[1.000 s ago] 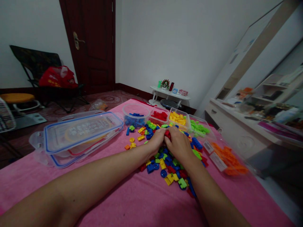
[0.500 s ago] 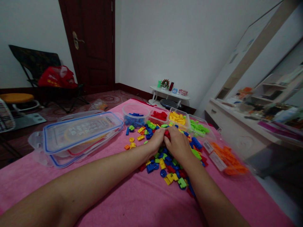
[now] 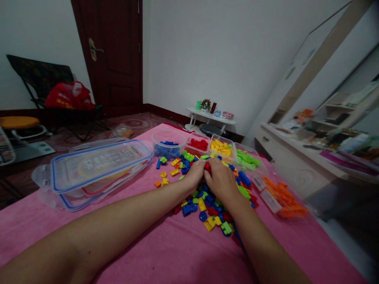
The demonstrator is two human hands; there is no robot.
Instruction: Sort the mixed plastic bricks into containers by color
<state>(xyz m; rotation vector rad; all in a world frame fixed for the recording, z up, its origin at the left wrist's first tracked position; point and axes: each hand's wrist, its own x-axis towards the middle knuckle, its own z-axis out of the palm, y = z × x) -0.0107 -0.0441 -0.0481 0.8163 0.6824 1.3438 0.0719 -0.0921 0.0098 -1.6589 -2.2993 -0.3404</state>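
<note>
My left hand [image 3: 195, 175] and my right hand [image 3: 220, 179] meet over a pile of coloured plastic bricks [image 3: 211, 205] on a pink cloth [image 3: 166, 252]. Both hands have their fingers pinched together on a red brick [image 3: 207, 167] held between them. Behind the pile stands a row of clear tubs: one with blue bricks [image 3: 168, 144], one with red bricks [image 3: 197, 144], one with yellow bricks [image 3: 221, 148] and one with green bricks [image 3: 247, 158]. A tub of orange bricks [image 3: 280, 195] lies to the right.
Stacked clear container lids [image 3: 94, 169] lie at the left on the cloth. Beyond the bed are a dark door [image 3: 114, 55], a folding chair with a red bag [image 3: 69, 96], a small white side table [image 3: 211, 116] and a white dresser [image 3: 296, 157] at right.
The hands stay pressed together on the red brick. The view has shifted slightly to the right; nothing else has moved.
</note>
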